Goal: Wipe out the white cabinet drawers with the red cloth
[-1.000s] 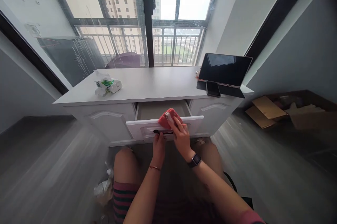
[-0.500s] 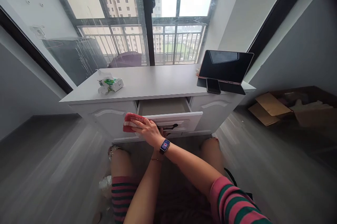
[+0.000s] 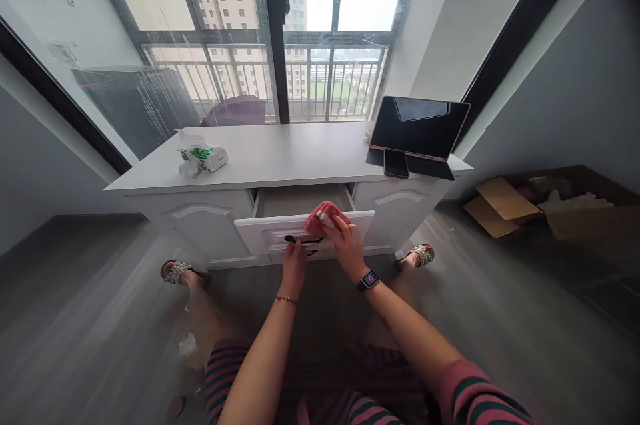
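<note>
A white drawer (image 3: 250, 233) is pulled partway out of the white cabinet (image 3: 200, 222), its inside bare where I can see it. My left hand (image 3: 294, 265) grips the dark drawer handle (image 3: 305, 240) from below. Against the drawer front's top edge, right of the middle, my right hand (image 3: 345, 238) holds a bunched red cloth (image 3: 323, 215). Its fingers are closed over the cloth, and a watch sits on that wrist.
On the cabinet top lie a tissue pack (image 3: 204, 158) at the left and a tablet (image 3: 420, 126) with a phone (image 3: 396, 163) at the right. An opened cardboard box (image 3: 510, 205) stands on the floor at the right. Behind the cabinet is a window (image 3: 340, 38).
My right hand has carried the red cloth rightward along the drawer front, uncrossing my arms. My left hand stays at the handle. My feet now show on both sides.
</note>
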Motion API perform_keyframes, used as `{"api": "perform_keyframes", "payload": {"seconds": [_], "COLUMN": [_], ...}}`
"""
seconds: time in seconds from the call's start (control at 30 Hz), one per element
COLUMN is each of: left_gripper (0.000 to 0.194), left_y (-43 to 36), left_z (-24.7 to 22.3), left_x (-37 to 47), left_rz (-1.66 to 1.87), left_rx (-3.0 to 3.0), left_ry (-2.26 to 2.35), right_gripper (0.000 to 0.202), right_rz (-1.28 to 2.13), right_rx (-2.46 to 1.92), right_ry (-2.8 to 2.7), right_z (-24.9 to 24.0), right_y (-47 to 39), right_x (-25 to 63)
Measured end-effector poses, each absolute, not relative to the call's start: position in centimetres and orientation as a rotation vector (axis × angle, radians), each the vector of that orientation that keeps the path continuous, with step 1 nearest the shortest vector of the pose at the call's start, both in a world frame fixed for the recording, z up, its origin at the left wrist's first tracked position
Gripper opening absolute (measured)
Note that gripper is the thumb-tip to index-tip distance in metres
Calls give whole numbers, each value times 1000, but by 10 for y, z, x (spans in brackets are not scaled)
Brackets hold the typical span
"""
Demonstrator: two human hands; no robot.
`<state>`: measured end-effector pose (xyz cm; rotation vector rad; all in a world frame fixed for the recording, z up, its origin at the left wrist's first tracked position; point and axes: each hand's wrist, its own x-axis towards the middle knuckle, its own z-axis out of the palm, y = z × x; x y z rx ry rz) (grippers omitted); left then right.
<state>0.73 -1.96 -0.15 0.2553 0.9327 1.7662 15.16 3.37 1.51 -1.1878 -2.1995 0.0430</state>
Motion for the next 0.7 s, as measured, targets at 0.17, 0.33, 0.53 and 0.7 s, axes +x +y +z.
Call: {"api": "perform_keyframes", "payload": {"seconds": [0.17, 0.33, 0.53, 0.7], "left_gripper": [36, 36, 32, 33], "left_y": [-21, -19, -18, -16], "left_z": [-5, -6, -12, -12], "left_x": [1, 2, 0, -1], "left_rz": [1781, 1765, 1772, 1780], "left_rx": [223, 205, 194, 163], "left_ry": [923, 939, 908, 893], "right_gripper": [43, 46, 38, 51], "right_rz": [184, 275, 304, 435], "right_rx": [-1485, -1663, -1681, -1764], "right_ry": [-1921, -1759, -1480, -1356], "right_z": [-2, -12, -48, -64], "right_y": [36, 31, 21, 17], "right_x": [171, 156, 139, 122]}}
